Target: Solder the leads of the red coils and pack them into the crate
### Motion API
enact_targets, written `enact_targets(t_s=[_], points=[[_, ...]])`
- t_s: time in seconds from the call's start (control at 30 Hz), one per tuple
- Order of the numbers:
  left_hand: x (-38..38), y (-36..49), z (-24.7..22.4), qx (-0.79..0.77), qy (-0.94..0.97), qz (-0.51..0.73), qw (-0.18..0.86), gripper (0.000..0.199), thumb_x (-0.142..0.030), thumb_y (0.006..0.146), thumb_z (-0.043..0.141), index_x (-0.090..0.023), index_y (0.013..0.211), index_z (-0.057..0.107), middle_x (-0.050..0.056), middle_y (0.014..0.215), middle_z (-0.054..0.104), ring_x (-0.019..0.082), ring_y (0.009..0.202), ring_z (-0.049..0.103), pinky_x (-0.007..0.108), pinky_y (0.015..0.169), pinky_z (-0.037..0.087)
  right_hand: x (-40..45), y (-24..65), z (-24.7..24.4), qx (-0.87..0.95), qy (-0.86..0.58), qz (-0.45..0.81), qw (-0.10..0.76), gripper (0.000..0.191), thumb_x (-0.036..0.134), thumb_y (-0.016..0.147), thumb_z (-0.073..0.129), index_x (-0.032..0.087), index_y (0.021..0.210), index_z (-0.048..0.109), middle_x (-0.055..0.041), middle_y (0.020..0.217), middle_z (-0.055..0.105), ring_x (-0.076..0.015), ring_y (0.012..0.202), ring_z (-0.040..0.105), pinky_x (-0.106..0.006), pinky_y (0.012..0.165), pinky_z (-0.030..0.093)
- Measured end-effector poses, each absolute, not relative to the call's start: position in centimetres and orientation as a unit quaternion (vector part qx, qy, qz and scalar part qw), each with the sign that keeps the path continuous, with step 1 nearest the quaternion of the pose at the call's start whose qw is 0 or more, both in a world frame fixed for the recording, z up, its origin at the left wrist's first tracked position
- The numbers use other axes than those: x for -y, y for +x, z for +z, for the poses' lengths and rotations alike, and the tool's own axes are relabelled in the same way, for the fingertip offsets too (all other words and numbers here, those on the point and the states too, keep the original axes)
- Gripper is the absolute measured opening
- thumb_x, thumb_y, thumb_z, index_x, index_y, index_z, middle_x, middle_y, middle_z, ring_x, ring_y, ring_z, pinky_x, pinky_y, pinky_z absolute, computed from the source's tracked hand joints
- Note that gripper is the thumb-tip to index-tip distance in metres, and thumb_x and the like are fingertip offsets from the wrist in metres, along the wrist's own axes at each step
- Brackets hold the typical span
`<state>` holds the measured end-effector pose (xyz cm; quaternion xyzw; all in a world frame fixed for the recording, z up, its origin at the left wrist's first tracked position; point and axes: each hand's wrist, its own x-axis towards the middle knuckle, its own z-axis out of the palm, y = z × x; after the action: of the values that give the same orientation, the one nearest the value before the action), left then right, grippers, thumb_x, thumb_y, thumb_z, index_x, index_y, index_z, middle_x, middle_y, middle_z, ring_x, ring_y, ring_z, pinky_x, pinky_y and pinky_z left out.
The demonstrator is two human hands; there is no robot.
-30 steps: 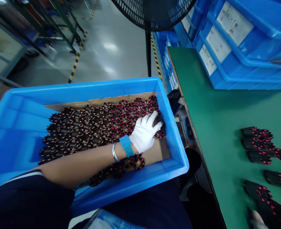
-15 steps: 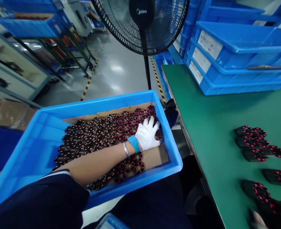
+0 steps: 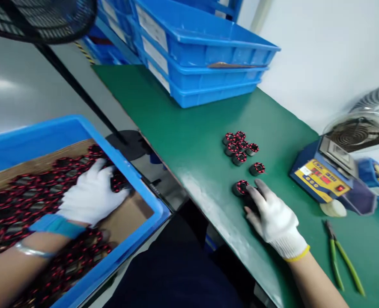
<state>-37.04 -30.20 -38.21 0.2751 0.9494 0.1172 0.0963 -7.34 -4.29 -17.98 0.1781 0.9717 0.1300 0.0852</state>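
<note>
My left hand, in a white glove, reaches into a blue bin with its fingers around a black part wound with red near the bin's right wall. Many red-and-black parts fill the bin beside it. On the green table, my gloved right hand has its thumb and fingers curved around a dark part, mostly hidden under them. Touching its fingertips is a ring-shaped part. A cluster of similar parts stands farther back, with a single one nearer.
Stacked blue bins stand at the table's back. To the right are a blue-and-yellow device, a round fan unit and green-handled pliers. A black fan stands at upper left, its pole behind the bin.
The view has swung right, bringing the device and pliers into sight. My right hand now shows fully over the table. My left hand remains at the bin's right wall.
</note>
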Motion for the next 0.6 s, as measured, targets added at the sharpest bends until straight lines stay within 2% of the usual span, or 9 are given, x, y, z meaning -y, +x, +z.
enact_targets(t_s=[0.13, 0.2, 0.37, 0.5, 0.6], points=[[29.5, -36.6, -37.5, -0.951, 0.278, 0.073, 0.112, 0.066, -0.051, 0.088, 0.038, -0.013, 0.141, 0.032, 0.019, 0.15, 0.029, 0.041, 0.112, 0.05, 0.053, 0.08, 0.051, 4.6, -7.5, -17.6, -0.972, 0.153, 0.141, 0.111, 0.052, 0.034, 0.092, 0.043, 0.02, 0.142, 0.036, -0.0164, 0.14, 0.044, -0.027, 0.104, 0.061, -0.037, 0.074, 0.057], [29.4, -36.4, -37.5, -0.952, 0.278, 0.068, 0.112, 0.064, -0.049, 0.086, 0.042, -0.013, 0.139, 0.037, 0.019, 0.15, 0.029, 0.04, 0.11, 0.051, 0.05, 0.078, 0.052, 4.6, -7.6, -18.1, -0.972, 0.155, 0.151, 0.094, 0.05, 0.037, 0.092, 0.043, 0.022, 0.14, 0.038, -0.0154, 0.139, 0.045, -0.0263, 0.098, 0.063, -0.036, 0.069, 0.058], [29.3, -36.4, -38.3, -0.959, 0.264, 0.074, 0.074, 0.058, -0.041, 0.086, 0.043, -0.019, 0.139, 0.039, 0.011, 0.152, 0.03, 0.034, 0.121, 0.046, 0.043, 0.082, 0.051, 4.3, -8.9, -19.9, -0.967, 0.185, 0.158, 0.079, 0.044, 0.041, 0.093, 0.043, 0.025, 0.133, 0.046, -0.0134, 0.123, 0.056, -0.0255, 0.083, 0.066, -0.039, 0.063, 0.058], [29.1, -36.5, -38.2, -0.959, 0.258, 0.088, 0.081, 0.06, -0.042, 0.083, 0.048, -0.019, 0.137, 0.04, 0.01, 0.152, 0.03, 0.034, 0.118, 0.048, 0.042, 0.08, 0.052, 4.3, -9.8, -20.6, -0.966, 0.196, 0.155, 0.061, 0.043, 0.044, 0.092, 0.042, 0.03, 0.133, 0.048, -0.0142, 0.121, 0.057, -0.0268, 0.077, 0.065, -0.041, 0.057, 0.056], [28.9, -36.5, -38.0, -0.955, 0.269, 0.099, 0.08, 0.054, -0.039, 0.082, 0.05, -0.02, 0.132, 0.046, 0.009, 0.151, 0.033, 0.031, 0.114, 0.051, 0.042, 0.085, 0.051, 4.2, -9.9, -20.8, -0.965, 0.204, 0.152, 0.057, 0.039, 0.045, 0.093, 0.04, 0.031, 0.126, 0.054, -0.0129, 0.114, 0.061, -0.0264, 0.073, 0.065, -0.041, 0.055, 0.055]])
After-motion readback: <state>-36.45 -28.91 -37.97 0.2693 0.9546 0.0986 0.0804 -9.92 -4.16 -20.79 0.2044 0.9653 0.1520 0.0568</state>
